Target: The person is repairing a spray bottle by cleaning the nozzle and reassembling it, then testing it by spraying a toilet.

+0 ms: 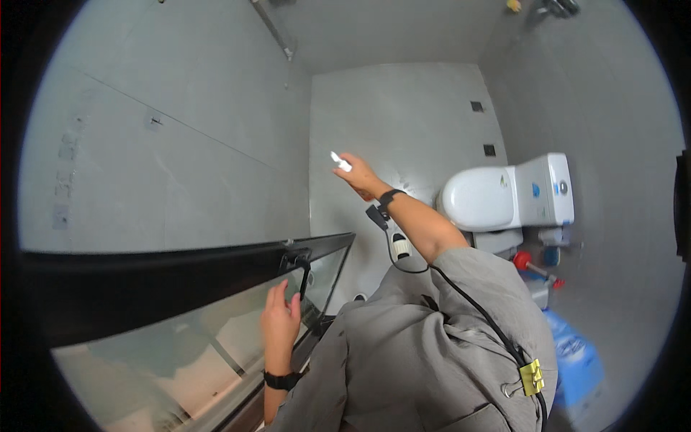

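Note:
My right hand (360, 178) is stretched out over the grey floor, its fingers closed round a small white object (341, 163) with a narrow tip. Most of that object is hidden in the grip, so its kind is unclear. Low on the left, my left hand (279, 317) has its fingers extended and the thumb apart, holding nothing. It is close beside the black handle (305, 277) of a black-framed glass door (165, 284). I cannot tell whether the fingertips touch the door. Both wrists wear black bands.
A white toilet (479, 198) stands to the right. Behind it, by the wall, are a red-headed plunger (523, 261) and a blue bag (576, 360). Two dark drains (489, 150) sit in the floor. A black cable (475, 295) runs across my grey clothing, held by a yellow clip (532, 377).

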`<state>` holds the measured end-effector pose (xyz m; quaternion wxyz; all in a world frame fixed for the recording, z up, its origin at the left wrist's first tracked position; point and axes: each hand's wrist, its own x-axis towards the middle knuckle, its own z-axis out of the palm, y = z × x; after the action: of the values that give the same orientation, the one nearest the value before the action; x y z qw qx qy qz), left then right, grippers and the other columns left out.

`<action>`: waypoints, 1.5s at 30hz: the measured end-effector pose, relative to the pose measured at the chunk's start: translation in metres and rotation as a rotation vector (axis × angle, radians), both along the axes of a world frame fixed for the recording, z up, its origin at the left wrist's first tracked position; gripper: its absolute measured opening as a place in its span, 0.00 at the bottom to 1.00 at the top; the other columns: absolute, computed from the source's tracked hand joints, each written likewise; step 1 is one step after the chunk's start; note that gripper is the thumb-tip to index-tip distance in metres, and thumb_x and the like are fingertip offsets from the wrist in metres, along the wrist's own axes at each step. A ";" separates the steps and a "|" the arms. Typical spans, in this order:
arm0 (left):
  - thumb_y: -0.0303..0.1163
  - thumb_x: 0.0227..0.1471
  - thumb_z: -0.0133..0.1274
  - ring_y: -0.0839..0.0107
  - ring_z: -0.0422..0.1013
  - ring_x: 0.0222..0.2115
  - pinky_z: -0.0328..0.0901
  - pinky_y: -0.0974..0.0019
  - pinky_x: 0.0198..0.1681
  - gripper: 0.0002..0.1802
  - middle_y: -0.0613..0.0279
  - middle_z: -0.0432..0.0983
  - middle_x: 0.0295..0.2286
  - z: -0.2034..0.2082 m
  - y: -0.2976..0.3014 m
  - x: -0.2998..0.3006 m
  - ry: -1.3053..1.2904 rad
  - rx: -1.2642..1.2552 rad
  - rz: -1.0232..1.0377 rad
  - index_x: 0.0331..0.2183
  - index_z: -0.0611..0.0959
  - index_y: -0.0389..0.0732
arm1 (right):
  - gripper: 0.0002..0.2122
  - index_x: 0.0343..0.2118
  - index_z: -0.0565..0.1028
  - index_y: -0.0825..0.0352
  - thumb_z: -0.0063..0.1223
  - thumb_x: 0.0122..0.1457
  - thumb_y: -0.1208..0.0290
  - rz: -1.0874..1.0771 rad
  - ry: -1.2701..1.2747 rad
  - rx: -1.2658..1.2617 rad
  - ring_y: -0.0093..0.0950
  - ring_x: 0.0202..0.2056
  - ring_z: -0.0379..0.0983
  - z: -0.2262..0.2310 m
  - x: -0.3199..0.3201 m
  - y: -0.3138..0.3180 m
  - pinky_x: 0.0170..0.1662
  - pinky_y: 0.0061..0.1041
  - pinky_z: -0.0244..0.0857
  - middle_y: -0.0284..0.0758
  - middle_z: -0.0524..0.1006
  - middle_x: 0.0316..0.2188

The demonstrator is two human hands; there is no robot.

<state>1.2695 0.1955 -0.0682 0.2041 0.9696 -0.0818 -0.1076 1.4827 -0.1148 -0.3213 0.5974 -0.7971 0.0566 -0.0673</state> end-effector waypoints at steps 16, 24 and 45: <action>0.44 0.57 0.58 0.43 0.76 0.42 0.71 0.45 0.42 0.26 0.44 0.78 0.43 -0.101 0.040 -0.009 -0.190 0.211 -0.405 0.48 0.75 0.34 | 0.25 0.55 0.74 0.56 0.62 0.56 0.52 -0.904 0.376 -0.071 0.46 0.40 0.79 -0.075 -0.456 0.107 0.44 0.40 0.71 0.46 0.82 0.35; 0.46 0.59 0.56 0.40 0.77 0.38 0.71 0.43 0.41 0.24 0.40 0.81 0.35 -0.104 0.034 -0.022 -0.205 0.219 -0.411 0.45 0.77 0.34 | 0.19 0.46 0.76 0.61 0.60 0.58 0.52 -1.381 0.575 -0.201 0.48 0.39 0.79 -0.104 -0.565 0.107 0.43 0.46 0.70 0.45 0.82 0.36; 0.35 0.61 0.52 0.42 0.75 0.42 0.70 0.45 0.44 0.20 0.45 0.80 0.43 -0.101 0.009 -0.110 -0.111 0.045 -0.489 0.52 0.79 0.39 | 0.19 0.44 0.76 0.61 0.58 0.58 0.51 -1.444 0.614 -0.237 0.50 0.41 0.78 -0.093 -0.584 -0.008 0.42 0.47 0.69 0.46 0.82 0.38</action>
<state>1.1595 0.2041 -0.1697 0.1454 0.9297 -0.3227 -0.1021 0.8984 -0.1227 -0.4145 0.2748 -0.6045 0.7144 -0.2207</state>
